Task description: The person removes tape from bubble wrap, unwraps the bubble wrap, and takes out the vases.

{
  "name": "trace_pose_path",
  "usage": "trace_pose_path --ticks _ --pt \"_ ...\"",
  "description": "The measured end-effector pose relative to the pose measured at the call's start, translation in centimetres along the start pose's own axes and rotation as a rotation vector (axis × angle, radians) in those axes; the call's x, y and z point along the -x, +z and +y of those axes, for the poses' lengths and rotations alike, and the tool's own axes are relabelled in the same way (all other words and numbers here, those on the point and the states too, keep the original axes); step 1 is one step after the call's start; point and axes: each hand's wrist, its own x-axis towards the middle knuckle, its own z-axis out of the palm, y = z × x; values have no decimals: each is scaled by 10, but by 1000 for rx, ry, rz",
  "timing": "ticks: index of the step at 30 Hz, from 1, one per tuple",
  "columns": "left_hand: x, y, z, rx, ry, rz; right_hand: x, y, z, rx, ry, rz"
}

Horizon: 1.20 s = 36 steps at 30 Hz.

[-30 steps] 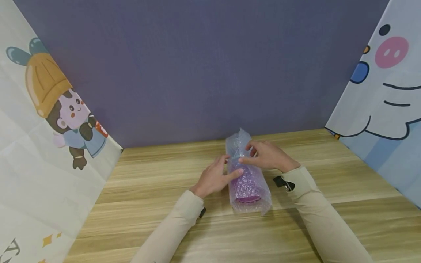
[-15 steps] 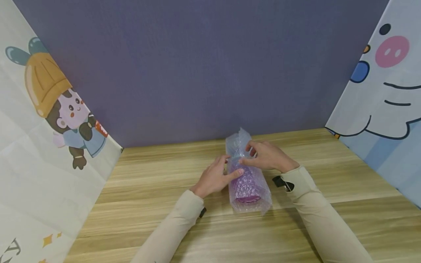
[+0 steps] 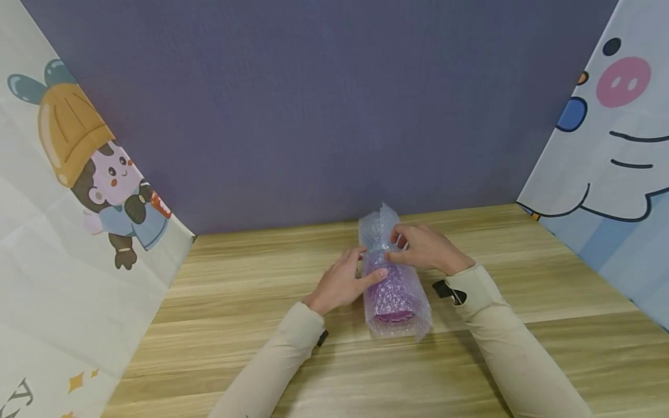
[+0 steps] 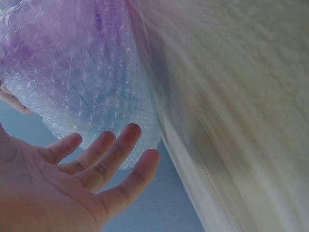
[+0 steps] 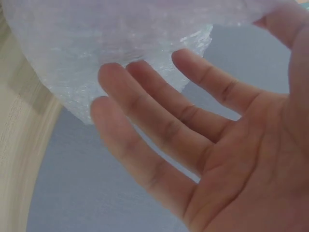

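On the wood-grain tabletop, between our two hands, lies a bubble-wrapped bundle, its length running away from us, with a purple object showing through the wrap at the near end. Our left hand rests its thumb on top, fingers loosely spread by the left side; our right hand touches the wrap with its thumb farther up, fingers slack and apart. Neither is clasped around it; both stand wide. We judge the bundle light, its bubbled skin soft and slightly slick, the core probably stiffer; whether that core is fragile we cannot tell. The far end looks limp, so we would cup the fuller purple middle from both sides, squeezing gently, rather than tug at the loose edges.
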Motion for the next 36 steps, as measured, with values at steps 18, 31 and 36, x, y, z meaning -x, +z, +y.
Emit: trace_pose_path --ticks 18,31,36 --pt "-1 2 0 2 -1 -5 -2 4 -1 27 -98 93" --pt "-4 4 -4 12 11 -7 -6 6 0 44 -150 118" --pt "-5 4 -5 22 15 -8 -7 8 1 51 -156 127"
